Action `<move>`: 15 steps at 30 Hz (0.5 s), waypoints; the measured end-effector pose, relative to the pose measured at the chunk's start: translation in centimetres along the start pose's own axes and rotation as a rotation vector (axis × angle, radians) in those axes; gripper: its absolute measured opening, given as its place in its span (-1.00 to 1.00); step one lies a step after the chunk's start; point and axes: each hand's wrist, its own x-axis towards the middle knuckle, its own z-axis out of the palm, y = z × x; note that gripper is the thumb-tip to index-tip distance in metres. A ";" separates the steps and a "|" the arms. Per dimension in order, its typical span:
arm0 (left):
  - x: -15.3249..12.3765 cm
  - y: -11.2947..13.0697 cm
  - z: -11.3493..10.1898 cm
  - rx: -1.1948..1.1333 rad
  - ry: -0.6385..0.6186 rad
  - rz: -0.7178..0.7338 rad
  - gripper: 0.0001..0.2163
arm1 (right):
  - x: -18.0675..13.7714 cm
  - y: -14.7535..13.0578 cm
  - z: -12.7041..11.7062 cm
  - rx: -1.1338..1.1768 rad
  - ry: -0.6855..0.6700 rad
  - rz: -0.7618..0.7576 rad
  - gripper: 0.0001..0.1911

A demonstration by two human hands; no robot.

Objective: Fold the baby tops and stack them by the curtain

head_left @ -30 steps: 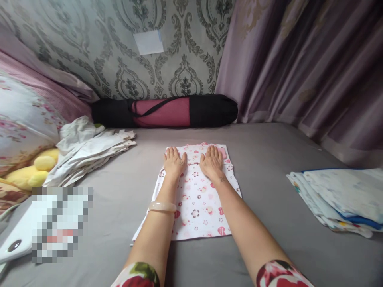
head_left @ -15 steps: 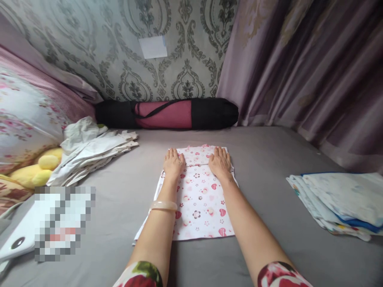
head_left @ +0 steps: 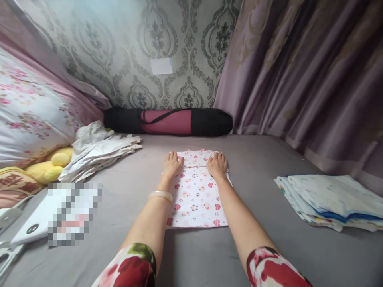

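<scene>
A folded white cloth with pink hearts (head_left: 196, 195) lies flat on the grey bed sheet (head_left: 257, 167) in front of me. My left hand (head_left: 172, 164) rests palm down on its far left corner, fingers stretched out. My right hand (head_left: 218, 164) lies flat on the far right corner, fingers also spread. Neither hand grips anything. A pale bangle (head_left: 161, 195) sits on my left wrist.
A stack of folded light cloths (head_left: 332, 201) lies at the right. A pile of white cloths (head_left: 98, 153) and a yellow plush toy (head_left: 49, 167) sit at the left by a floral pillow (head_left: 32, 115). A black and pink rolled bag (head_left: 169, 120) lies along the wall. Curtains (head_left: 299, 71) hang at right.
Both hands slid outward from the cloth's middle to its far corners, still flat. The camera moved back a little and tilted.
</scene>
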 end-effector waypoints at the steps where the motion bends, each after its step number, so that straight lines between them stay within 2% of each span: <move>1: 0.0 -0.4 0.0 -0.004 -0.003 0.015 -0.38 | 0.0 0.1 -0.1 0.003 -0.003 -0.001 -0.42; 10: 0.2 -3.0 -0.1 0.015 -0.053 0.134 -0.37 | 0.1 0.8 -0.5 0.021 -0.070 -0.030 -0.44; 15: 0.5 -3.4 0.0 0.051 -0.071 0.137 -0.36 | 0.8 1.0 -0.9 0.029 -0.183 -0.022 -0.43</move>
